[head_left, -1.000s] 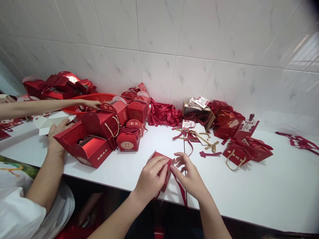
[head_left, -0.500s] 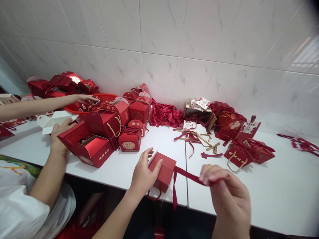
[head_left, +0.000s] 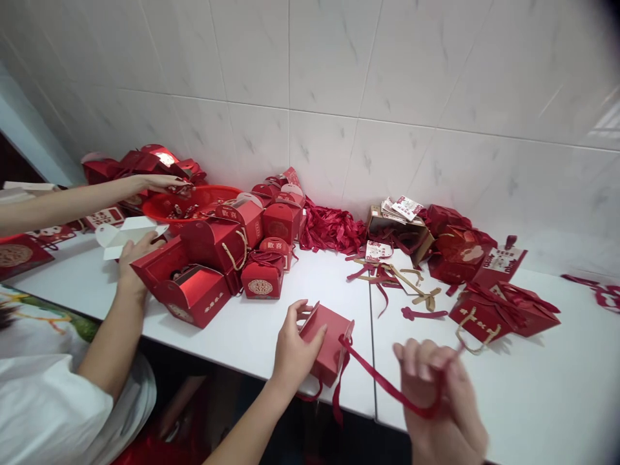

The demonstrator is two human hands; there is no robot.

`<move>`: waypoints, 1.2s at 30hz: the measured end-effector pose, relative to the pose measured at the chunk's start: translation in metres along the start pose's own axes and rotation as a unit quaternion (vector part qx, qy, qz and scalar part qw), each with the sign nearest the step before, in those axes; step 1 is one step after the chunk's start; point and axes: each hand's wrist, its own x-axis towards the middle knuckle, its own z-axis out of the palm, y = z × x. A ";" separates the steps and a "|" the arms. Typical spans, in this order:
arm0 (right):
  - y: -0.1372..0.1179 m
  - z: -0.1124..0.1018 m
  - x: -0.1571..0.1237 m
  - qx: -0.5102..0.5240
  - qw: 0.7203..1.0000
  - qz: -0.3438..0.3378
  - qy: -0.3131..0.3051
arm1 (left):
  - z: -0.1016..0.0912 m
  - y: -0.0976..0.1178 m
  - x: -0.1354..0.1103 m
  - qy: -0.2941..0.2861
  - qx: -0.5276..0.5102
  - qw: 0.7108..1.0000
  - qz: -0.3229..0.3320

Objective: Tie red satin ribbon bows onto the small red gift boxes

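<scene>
My left hand (head_left: 296, 345) is closed around a small red gift box (head_left: 333, 329) at the table's front edge, thumb on the near face and fingers behind it. A dark red ribbon (head_left: 382, 381) runs from the box's right end to my right hand (head_left: 438, 387), where it sags in a curve. The fingers of my right hand are curled and a bit blurred, pinching the ribbon. Another end of ribbon dangles below the box over the table edge.
A co-worker's hands reach into a red basin (head_left: 217, 192) and hold a white-lined box (head_left: 126, 236). Red boxes (head_left: 203, 297) stand left, more boxes (head_left: 504, 310) right. Ribbons (head_left: 332, 226) heap by the wall, beside a carton (head_left: 423, 245) with cards (head_left: 407, 208).
The ribbon, pulled nearly straight before, now hangs slack in a curve. My right hand has turned its fingers upward. The view has shifted slightly. The co-worker's hand has lifted a little from the basin.
</scene>
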 end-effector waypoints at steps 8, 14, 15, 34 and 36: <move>0.067 0.032 0.030 -0.104 0.963 0.234 -0.081 | 0.001 0.001 0.001 -0.020 -0.216 0.974 -0.059; 0.077 0.043 0.041 -0.270 0.907 0.242 -0.213 | -0.007 0.003 0.001 -0.041 -0.351 0.926 -0.134; 0.079 0.044 0.041 -0.290 0.900 0.238 -0.222 | -0.008 0.002 0.001 -0.043 -0.366 0.919 -0.137; 0.077 0.051 0.039 -0.440 0.841 0.174 -0.262 | -0.007 -0.001 -0.003 -0.050 -0.377 0.913 -0.150; 0.075 0.051 0.039 -0.435 0.842 0.173 -0.269 | -0.006 0.000 -0.006 -0.049 -0.369 0.919 -0.133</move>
